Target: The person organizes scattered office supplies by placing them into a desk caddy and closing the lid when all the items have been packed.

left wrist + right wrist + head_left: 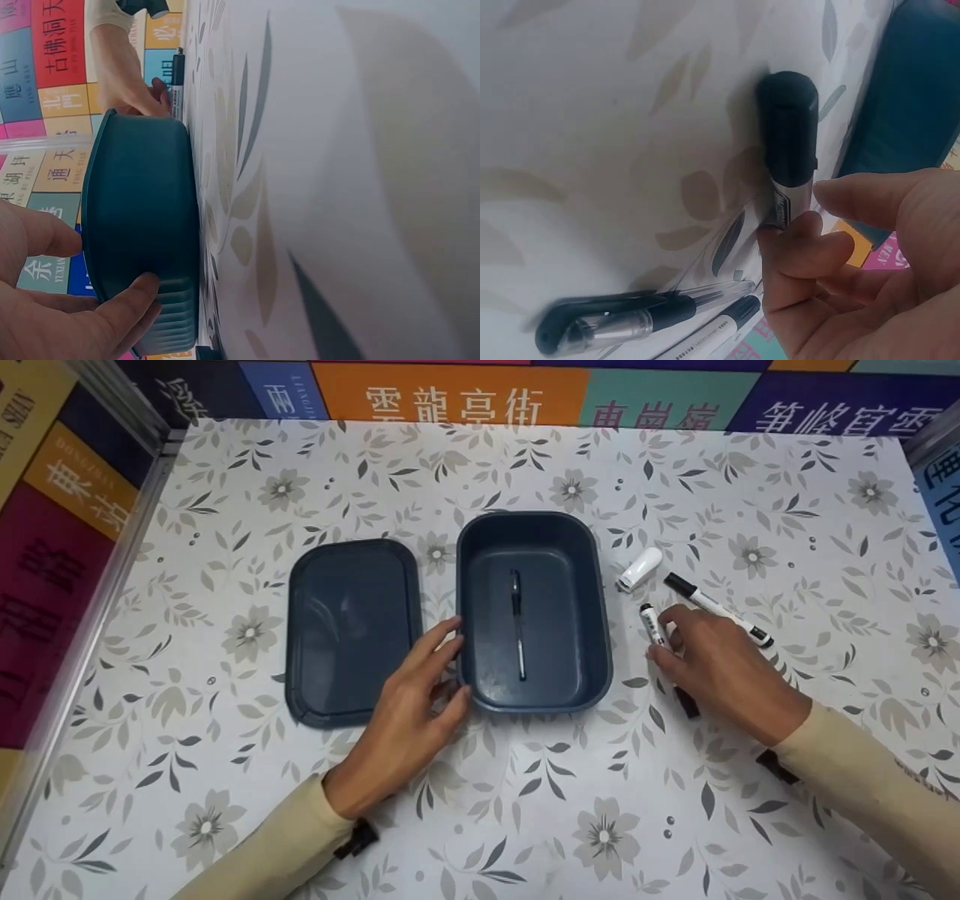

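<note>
A dark blue plastic box (592, 660) stands uncovered, with a pen (517, 622) lying lengthwise inside it. My left hand (409, 720) rests against its left wall, with fingertips (142, 289) touching the side and rim. To the right of the box, my right hand (720, 667) pinches a white marker (654, 630) around its middle. The marker's black cap (789, 131) points toward the wrist camera, and the barrel is partly hidden by the fingers. Beside that hand lie another black-capped marker (712, 604) and a clear-barrelled pen (622, 326).
Left of the box lies its flat dark lid (352, 630). A small white rounded object (640, 568) sits near the box's right wall. The table (525, 787) has a floral cover, with colourful lettered panels (450, 394) behind it.
</note>
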The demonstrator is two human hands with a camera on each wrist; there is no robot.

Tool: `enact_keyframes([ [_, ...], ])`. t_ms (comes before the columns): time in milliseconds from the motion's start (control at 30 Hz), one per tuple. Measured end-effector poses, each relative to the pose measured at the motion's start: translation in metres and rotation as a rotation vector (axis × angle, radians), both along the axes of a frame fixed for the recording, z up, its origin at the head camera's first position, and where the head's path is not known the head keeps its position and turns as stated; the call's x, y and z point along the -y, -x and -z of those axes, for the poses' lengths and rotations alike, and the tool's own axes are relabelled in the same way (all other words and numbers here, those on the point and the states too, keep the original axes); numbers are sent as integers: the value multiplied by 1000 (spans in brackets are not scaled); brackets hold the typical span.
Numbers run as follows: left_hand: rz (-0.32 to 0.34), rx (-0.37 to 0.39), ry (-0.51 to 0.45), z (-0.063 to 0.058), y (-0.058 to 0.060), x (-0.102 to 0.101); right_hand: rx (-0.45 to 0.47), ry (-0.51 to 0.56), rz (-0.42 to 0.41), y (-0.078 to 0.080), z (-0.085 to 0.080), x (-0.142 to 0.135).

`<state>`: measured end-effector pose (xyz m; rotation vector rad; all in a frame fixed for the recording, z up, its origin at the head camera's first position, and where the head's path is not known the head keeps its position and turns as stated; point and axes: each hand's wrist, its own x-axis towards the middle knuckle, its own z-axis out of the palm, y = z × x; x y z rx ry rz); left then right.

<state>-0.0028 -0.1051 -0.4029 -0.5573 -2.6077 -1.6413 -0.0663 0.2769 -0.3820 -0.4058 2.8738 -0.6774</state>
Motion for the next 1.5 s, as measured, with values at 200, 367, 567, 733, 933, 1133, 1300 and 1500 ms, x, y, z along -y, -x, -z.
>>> enact_keyframes([
  [200,8,-4,-11,0,1,-1,11,-3,-3,0,1,-1],
  [367,9,0,-20,0,0,-1,0,-9,-17,1,1,-1],
  [567,7,-4,-17,0,0,0,-56,-19,-28,2,2,0],
  [733,11,11,-24,0,0,0,-26,-5,-30,2,0,2],
  [933,18,13,-27,0,0,0,-30,8,-39,4,-7,5],
  [1133,21,11,-33,1,0,0,-63,5,-65,6,-13,8],
  [1300,18,10,-43,1,1,0,-88,14,-80,7,-17,13],
  [1500,19,10,-47,0,0,0,-95,14,-86,8,-24,20],
])
